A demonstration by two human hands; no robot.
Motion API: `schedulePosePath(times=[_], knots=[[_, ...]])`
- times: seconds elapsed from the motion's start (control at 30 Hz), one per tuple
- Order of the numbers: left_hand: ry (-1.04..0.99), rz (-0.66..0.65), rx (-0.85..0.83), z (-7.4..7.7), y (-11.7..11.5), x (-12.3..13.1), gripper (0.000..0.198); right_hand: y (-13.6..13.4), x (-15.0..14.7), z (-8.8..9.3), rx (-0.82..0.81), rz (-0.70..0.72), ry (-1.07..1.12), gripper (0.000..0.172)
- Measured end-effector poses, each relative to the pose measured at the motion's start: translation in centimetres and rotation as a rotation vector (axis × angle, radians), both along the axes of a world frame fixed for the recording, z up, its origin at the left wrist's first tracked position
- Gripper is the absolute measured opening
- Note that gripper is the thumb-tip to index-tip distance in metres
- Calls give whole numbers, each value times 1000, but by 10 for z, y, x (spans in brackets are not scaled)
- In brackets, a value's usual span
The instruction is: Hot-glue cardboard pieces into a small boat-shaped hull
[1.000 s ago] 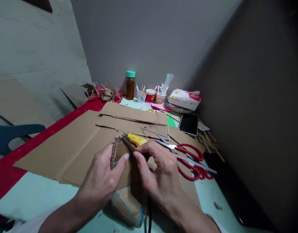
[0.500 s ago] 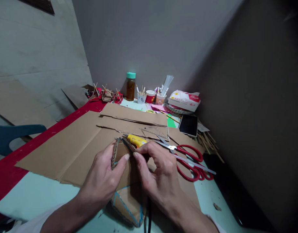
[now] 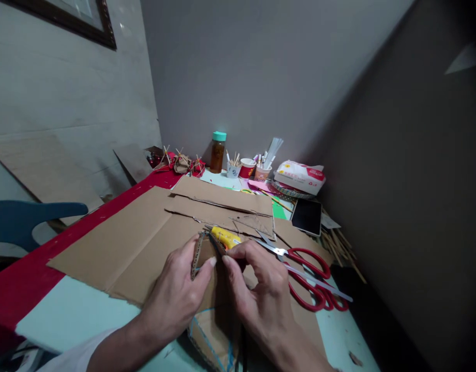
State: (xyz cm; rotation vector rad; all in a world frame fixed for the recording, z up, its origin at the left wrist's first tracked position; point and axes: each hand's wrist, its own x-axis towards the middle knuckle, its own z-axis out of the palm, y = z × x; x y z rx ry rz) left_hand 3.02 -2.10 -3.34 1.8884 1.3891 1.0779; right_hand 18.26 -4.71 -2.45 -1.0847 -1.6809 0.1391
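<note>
Between my hands is a folded cardboard piece (image 3: 211,325) with blue lines drawn along its edges and corrugated cut edges at its far end. My left hand (image 3: 183,289) is closed on its left wall, thumb on the inner side. With thumb and fingertips, my right hand (image 3: 257,284) pinches the right flap near the top. A yellow glue gun (image 3: 227,236) lies just beyond my right fingers, its tip pointing left. To the right of that hand lie red-handled scissors (image 3: 309,261) with a translucent glue stick (image 3: 319,282) across them.
Large cardboard sheets (image 3: 140,243) cover the middle of the table. Cardboard strips (image 3: 226,196), a clear set square (image 3: 253,223) and a dark tablet (image 3: 306,217) lie farther off. Along the back stand a bottle (image 3: 217,155), several paper cups (image 3: 247,168) and a tissue pack (image 3: 300,177).
The whole view has shifted, so the scene sits lower and farther right. Both hands keep their hold on the cardboard piece, with little visible change in the grip.
</note>
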Motion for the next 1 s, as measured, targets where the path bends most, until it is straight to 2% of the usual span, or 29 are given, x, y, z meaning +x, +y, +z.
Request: schedulePosePath(times=[0.13, 0.27, 0.43, 0.67, 1.0], knots=[[8, 49, 37, -6, 0, 0, 29, 1, 0, -1, 12, -6, -8, 15], [6, 31, 30, -2, 0, -3, 27, 2, 1, -2, 35, -9, -1, 16], [-1, 15, 14, -1, -1, -2, 36, 2, 1, -1, 55, -20, -35, 17], [-15, 43, 32, -5, -1, 3, 28, 0, 0, 1, 16, -5, -21, 17], [-62, -61, -8, 9, 0, -1, 25, -1, -1, 2, 17, -16, -12, 15]])
